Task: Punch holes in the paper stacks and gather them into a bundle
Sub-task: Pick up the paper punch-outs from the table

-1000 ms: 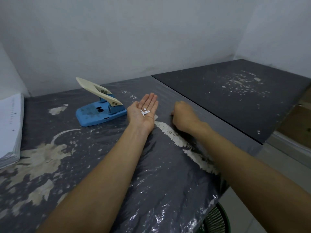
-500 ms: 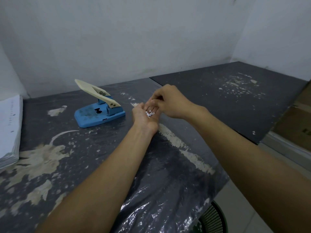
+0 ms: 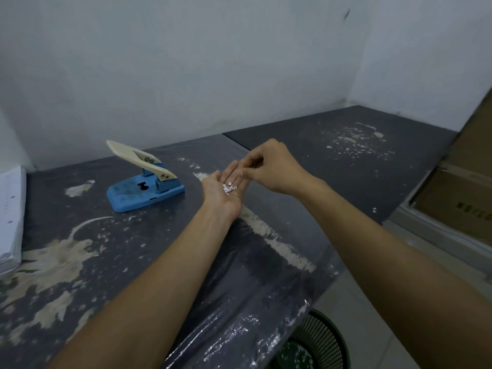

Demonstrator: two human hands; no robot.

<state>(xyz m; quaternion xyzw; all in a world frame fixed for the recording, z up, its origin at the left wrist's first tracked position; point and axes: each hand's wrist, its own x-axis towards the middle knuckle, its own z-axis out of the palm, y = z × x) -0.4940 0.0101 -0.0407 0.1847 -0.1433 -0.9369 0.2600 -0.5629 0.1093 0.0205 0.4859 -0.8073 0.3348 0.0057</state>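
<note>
paper stack (image 3: 10, 219) cropped, right fingertips perhaps hidden

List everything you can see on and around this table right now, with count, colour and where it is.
hole punch: one, blue base with cream lever raised, on the table left of the hands
paper stack: one, white, at the table's left edge
paper punch-outs: a small heap, white, in the left palm
table: one, dark, under clear plastic film, with pale patches
wastebasket: one, green mesh, on the floor below the table's near corner
cardboard box: one, brown, at right
left hand: palm up, flat, above the table
right hand: fingertips pinched together over the left fingers
</note>
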